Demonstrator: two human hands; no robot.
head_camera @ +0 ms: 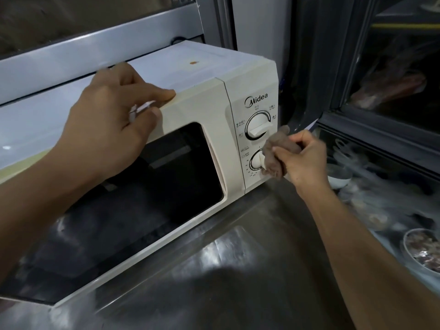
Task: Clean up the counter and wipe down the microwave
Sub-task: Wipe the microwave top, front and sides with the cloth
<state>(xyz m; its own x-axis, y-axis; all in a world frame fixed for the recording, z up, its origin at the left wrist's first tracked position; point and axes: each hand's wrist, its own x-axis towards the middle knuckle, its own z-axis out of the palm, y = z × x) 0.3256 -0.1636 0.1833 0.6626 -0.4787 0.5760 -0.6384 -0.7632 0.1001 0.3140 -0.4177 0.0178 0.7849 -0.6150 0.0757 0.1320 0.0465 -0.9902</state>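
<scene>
Cream-white microwave (202,110) stands on the steel bench (214,270), its door closed. The left hand (112,120) rests on its top front edge, fingers (164,94) loosely curled over the rim, something small and white between them. The right hand (302,160) grips a bunched brown cloth (276,153) against the lower dial (256,161).

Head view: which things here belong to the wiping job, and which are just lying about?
Job: microwave; brown cloth gripped by right hand at lower dial; left hand steadying the top; orange stain; steel counter.
Lying about: white bowl; dish of food.
</scene>
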